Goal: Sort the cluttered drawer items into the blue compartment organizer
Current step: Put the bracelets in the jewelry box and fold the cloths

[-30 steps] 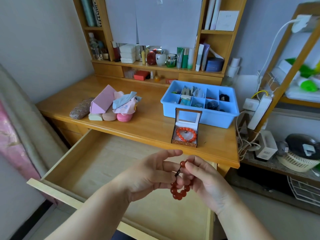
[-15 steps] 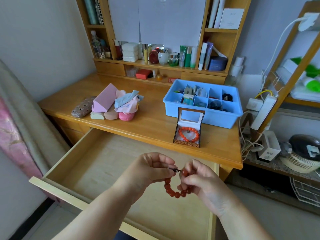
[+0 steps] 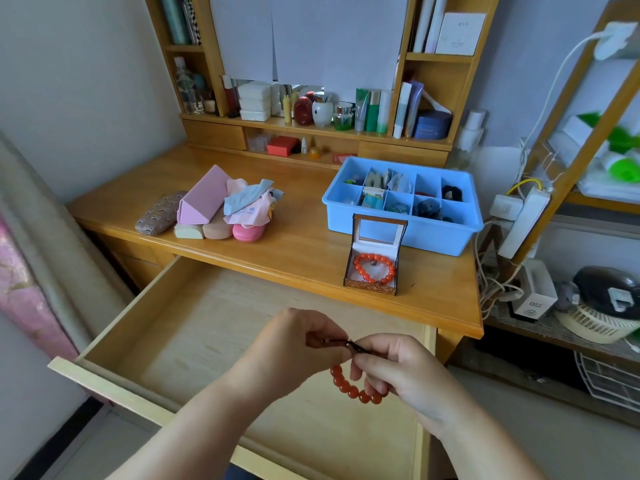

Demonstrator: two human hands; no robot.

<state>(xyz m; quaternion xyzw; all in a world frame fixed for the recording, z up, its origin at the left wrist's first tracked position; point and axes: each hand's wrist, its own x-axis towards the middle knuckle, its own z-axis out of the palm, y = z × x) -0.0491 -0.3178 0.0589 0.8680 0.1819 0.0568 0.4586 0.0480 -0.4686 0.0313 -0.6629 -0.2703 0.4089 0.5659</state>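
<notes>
Both my hands hold a red bead bracelet (image 3: 353, 389) over the open wooden drawer (image 3: 194, 341). My left hand (image 3: 298, 344) pinches one end of its dark cord, my right hand (image 3: 391, 365) pinches the cord beside it, and the beads hang in a loop below my fingers. On the desk behind stands the blue compartment organizer (image 3: 401, 230), several of its cells holding small items. In front of it an open jewellery box (image 3: 374, 258) holds a second orange bead bracelet.
On the desk's left lies a pile: a patterned glasses case (image 3: 159, 213), a pink triangular case (image 3: 201, 199), cloths and sponges (image 3: 246, 216). A shelf of bottles runs along the back. To the right are a power strip (image 3: 523, 223), cables and a wooden rack.
My hands have drawn the bracelet lower and closer together. My left fingers, spread a second ago, now curl and pinch the cord. The camera view has shifted slightly.
</notes>
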